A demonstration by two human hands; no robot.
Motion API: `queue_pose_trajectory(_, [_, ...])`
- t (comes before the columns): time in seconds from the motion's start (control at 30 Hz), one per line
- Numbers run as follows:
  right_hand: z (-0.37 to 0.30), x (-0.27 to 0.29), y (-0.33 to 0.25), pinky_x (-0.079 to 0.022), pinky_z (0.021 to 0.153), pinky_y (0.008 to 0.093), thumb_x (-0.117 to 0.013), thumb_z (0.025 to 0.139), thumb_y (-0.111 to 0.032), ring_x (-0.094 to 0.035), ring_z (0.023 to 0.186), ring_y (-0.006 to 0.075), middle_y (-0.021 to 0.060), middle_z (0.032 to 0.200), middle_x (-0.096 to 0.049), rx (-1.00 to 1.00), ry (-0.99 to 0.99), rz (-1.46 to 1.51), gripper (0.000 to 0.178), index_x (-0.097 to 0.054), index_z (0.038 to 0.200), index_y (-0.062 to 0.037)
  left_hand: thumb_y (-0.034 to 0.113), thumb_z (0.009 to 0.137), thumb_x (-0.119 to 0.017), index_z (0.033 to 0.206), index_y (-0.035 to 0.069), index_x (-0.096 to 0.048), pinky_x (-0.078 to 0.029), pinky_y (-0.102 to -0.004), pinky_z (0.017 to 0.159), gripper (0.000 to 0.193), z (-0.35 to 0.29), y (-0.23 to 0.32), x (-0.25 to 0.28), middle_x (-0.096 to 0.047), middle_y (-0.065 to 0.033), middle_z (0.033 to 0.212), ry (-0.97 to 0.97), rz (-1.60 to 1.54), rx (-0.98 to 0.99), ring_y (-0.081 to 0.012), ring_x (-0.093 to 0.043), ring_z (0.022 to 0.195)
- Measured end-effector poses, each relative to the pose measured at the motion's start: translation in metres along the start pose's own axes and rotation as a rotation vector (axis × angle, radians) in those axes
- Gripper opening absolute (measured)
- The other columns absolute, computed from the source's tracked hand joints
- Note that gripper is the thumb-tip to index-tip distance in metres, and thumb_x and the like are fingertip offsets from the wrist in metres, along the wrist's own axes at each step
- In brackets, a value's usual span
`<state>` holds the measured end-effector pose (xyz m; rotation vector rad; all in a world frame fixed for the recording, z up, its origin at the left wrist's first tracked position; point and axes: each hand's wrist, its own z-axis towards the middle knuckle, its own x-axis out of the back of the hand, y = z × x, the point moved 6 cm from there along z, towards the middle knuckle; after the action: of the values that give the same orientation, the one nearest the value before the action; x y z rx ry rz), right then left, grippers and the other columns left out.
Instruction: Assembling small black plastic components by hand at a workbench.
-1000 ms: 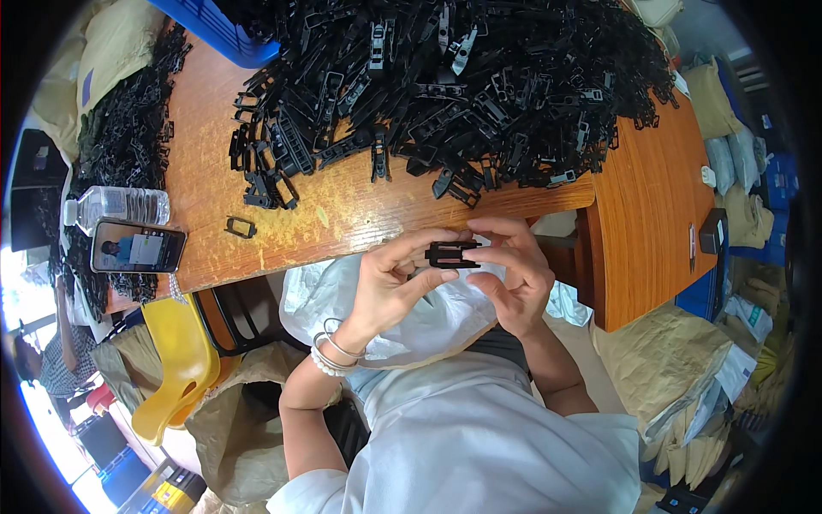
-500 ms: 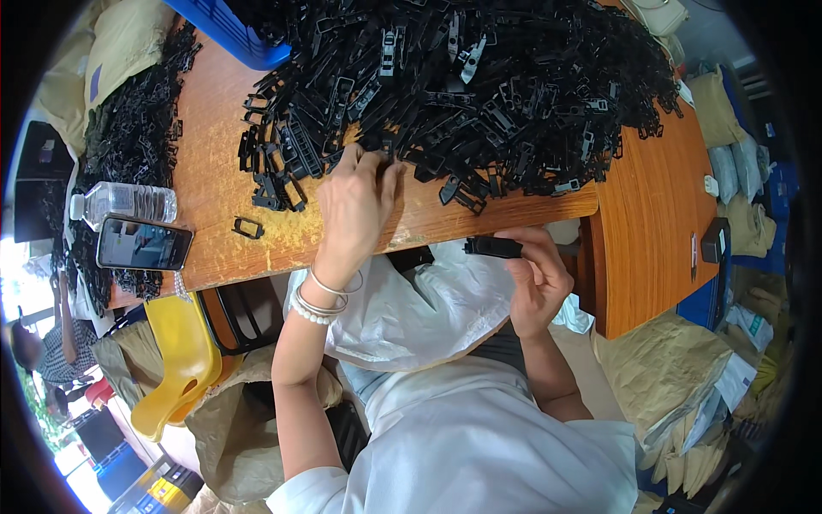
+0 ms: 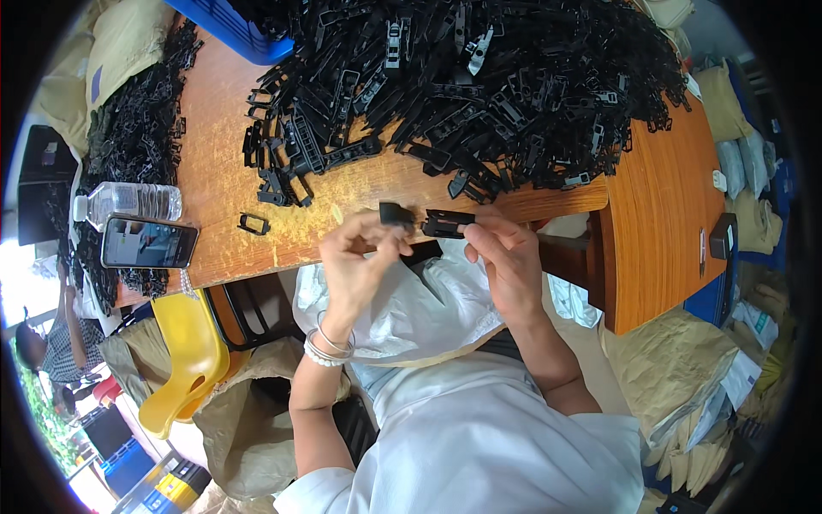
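My left hand (image 3: 360,257) pinches a small black plastic part (image 3: 395,213), partly smeared by motion, just past the table's front edge. Close to its right, my right hand (image 3: 510,261) grips a longer black plastic frame (image 3: 446,224) by one end between thumb and fingers. A narrow gap shows between the two pieces. Beyond both hands a large pile of black plastic parts (image 3: 479,111) covers the far side of the wooden table (image 3: 325,193). One loose black rectangular frame (image 3: 253,224) lies by itself to the left of my left hand.
A clear bottle (image 3: 141,202) and a propped phone (image 3: 148,243) stand at the left, beside another heap of black parts (image 3: 137,120). A blue basket (image 3: 257,47) sits at the far left. An open white bag (image 3: 402,317) lies over my lap. A yellow chair (image 3: 184,360) stands below left.
My left hand has come back from the pile's near edge with a small black part. My right hand has shifted left with its black frame, so the two pieces are close together.
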<state>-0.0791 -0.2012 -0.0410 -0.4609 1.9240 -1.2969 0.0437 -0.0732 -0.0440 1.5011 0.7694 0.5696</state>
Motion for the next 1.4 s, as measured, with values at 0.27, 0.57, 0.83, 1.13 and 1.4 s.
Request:
queue_pose_trajectory(0.27, [-0.006,-0.005,-0.003,-0.038,0.056,0.0226,-0.058,0.081,-0.01,-0.053,0.06,0.0119,0.0053,0.067,-0.056,-0.09,-0.02,-0.058,0.014,-0.062,0.082,0.0038,-0.005,0.076,-0.057,0.081,-0.006,-0.063,-0.048,-0.0223,0.061,0.008,-0.013,0.002,-0.015,-0.065,-0.0074,0.076,-0.101,-0.057,-0.027,-0.0096,-0.059,0.066])
queue_pose_trajectory(0.57, [-0.009,-0.003,-0.001,-0.039,0.054,0.0222,-0.059,0.081,-0.011,-0.056,0.057,0.0114,0.0048,0.066,-0.056,-0.155,-0.029,-0.068,0.013,-0.062,0.078,0.0021,-0.004,0.07,-0.059,0.076,-0.003,-0.065,-0.046,-0.0196,0.06,0.008,-0.014,0.014,-0.017,-0.064,-0.0027,0.072,-0.152,0.31,-0.218,-0.0064,-0.057,0.065])
queue_pose_trajectory(0.83, [-0.011,-0.004,-0.016,-0.039,0.055,0.0211,-0.062,0.076,-0.003,-0.054,0.063,0.0104,0.0031,0.071,-0.052,0.134,0.014,-0.482,0.012,-0.059,0.078,0.008,0.002,0.072,-0.066,0.085,-0.005,-0.06,-0.044,-0.019,0.053,0.016,-0.013,-0.003,-0.025,-0.062,-0.0036,0.072,-0.177,-0.015,0.156,-0.0055,-0.053,0.059])
queue_pose_trajectory(1.13, [-0.015,-0.008,-0.003,-0.042,0.066,0.0225,-0.069,0.069,-0.002,-0.052,0.072,0.0106,0.0051,0.085,-0.053,0.073,-0.114,-0.33,0.017,-0.06,0.081,0.006,0.008,0.075,-0.068,0.085,-0.002,-0.061,-0.041,-0.0215,0.061,0.016,-0.015,0.007,-0.031,-0.058,-0.0042,0.079,-0.192,-0.016,0.06,-0.0087,-0.052,0.07])
queue_pose_trajectory(1.4, [-0.016,-0.013,-0.009,-0.041,0.054,0.0194,-0.065,0.073,-0.001,-0.054,0.069,0.0089,0.0042,0.084,-0.059,0.22,-0.101,-0.346,0.02,-0.061,0.093,0.002,0.009,0.076,-0.065,0.082,-0.006,-0.06,-0.043,-0.0262,0.067,0.017,-0.013,0.019,-0.033,-0.058,-0.0094,0.081,-0.302,-0.008,-0.033,-0.0159,-0.054,0.072])
